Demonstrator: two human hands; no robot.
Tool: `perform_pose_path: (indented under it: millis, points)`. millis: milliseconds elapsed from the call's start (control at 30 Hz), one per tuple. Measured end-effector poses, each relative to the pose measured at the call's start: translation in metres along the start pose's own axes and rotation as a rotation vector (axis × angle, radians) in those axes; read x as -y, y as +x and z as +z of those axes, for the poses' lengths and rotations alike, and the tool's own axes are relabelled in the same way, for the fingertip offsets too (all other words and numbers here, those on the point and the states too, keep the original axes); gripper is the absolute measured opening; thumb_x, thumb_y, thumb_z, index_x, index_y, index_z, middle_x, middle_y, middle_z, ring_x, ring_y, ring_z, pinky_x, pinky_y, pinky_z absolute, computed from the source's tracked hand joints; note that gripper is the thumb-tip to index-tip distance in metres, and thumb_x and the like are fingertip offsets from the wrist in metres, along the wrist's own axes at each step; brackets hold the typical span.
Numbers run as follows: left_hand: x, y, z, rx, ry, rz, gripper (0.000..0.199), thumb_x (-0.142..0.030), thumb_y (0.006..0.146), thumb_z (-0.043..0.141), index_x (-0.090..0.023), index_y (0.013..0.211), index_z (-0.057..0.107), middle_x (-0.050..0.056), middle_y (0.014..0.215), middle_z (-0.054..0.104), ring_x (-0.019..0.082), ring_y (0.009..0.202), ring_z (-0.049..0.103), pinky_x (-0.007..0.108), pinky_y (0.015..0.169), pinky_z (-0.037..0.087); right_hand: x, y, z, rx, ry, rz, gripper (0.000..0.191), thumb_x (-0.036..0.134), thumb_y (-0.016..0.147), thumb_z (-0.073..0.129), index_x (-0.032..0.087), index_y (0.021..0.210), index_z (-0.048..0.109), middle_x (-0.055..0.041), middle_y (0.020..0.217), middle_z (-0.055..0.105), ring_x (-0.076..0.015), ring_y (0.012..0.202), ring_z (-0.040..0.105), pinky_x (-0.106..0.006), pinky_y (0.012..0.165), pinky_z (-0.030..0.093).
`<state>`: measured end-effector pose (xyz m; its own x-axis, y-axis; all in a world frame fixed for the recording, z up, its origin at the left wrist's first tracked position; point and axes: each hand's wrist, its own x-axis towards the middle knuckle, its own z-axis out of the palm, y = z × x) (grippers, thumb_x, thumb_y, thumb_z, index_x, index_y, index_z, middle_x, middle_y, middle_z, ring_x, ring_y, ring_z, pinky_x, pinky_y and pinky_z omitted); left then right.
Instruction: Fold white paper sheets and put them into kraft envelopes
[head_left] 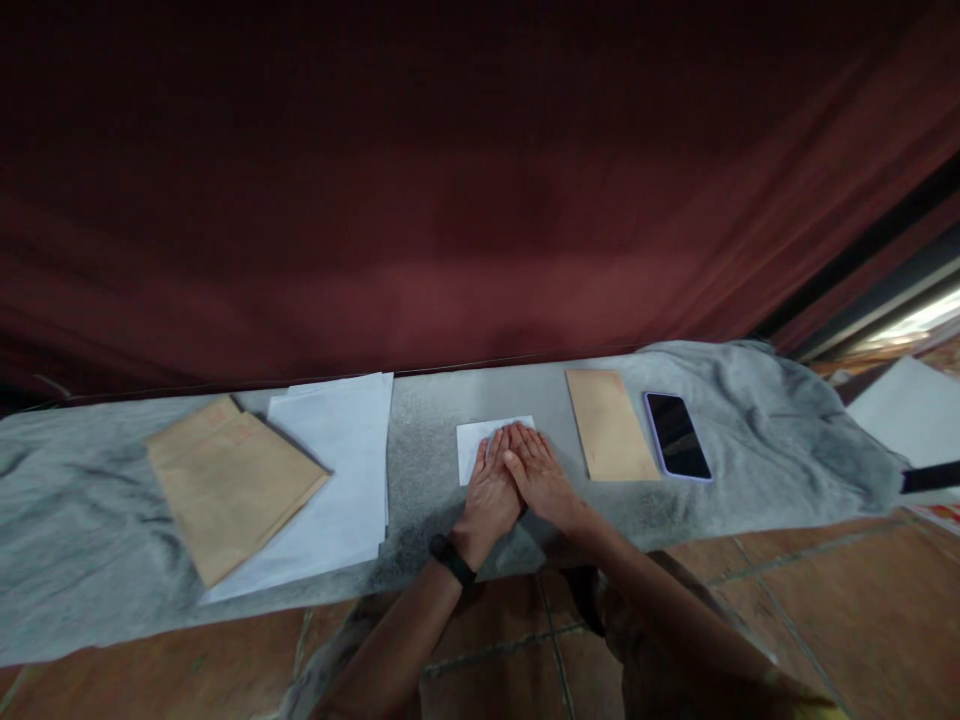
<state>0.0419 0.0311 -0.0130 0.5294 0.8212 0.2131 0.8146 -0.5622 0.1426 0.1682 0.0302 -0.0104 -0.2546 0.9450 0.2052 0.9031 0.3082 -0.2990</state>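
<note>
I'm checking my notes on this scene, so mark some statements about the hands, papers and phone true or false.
1. The left hand and right hand lie over the small white paper. True.
2. A wristband is worn on the right. False: the dark wristband is on the left.
3. The phone lies right of the single brown envelope. True.
4. Large sheets cover the envelope pile. False: the overlapping brown envelopes lie partly on the large white sheets.
5. Grey cloth lies under the phone. True.
</note>
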Motion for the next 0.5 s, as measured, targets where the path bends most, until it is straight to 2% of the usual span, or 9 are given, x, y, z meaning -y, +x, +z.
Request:
perform_pose_path:
  millis: [133,267,500]
  points:
    - [0.006,0.002,-0.001,0.026,0.006,-0.059,0.068,-0.019,0.098,0.035,-0.011,0.162,0.014,0.016,0.167,0.026,0.026,0.157,0.017,0.051,0.127,0.023,-0.004,0.003,0.006,-0.02,-0.034,-0.02,0.056,0.033,0.107,0.03,0.011,0.158,0.033,-0.017,0.16,0.04,-0.0257,0.152,0.031,-0.053,0.123,0.029]
    - [0.011,0.006,-0.005,0.057,0.017,-0.144,0.06,-0.018,0.1,0.03,-0.005,0.159,0.026,0.018,0.166,0.029,0.026,0.156,0.021,0.047,0.127,0.024,-0.008,0.004,0.007,-0.06,-0.077,-0.015,0.054,0.032,0.107,0.029,0.01,0.156,0.036,-0.0173,0.16,0.041,-0.0256,0.152,0.033,-0.051,0.124,0.027]
    - [0.025,0.005,-0.008,0.037,0.047,-0.285,0.06,-0.033,0.104,0.029,-0.001,0.155,0.033,0.02,0.164,0.031,0.028,0.154,0.024,0.047,0.127,0.024,-0.021,0.002,0.008,-0.123,-0.131,0.002,0.06,0.041,0.108,0.029,0.007,0.157,0.034,-0.0181,0.161,0.038,-0.0274,0.152,0.032,-0.05,0.124,0.025]
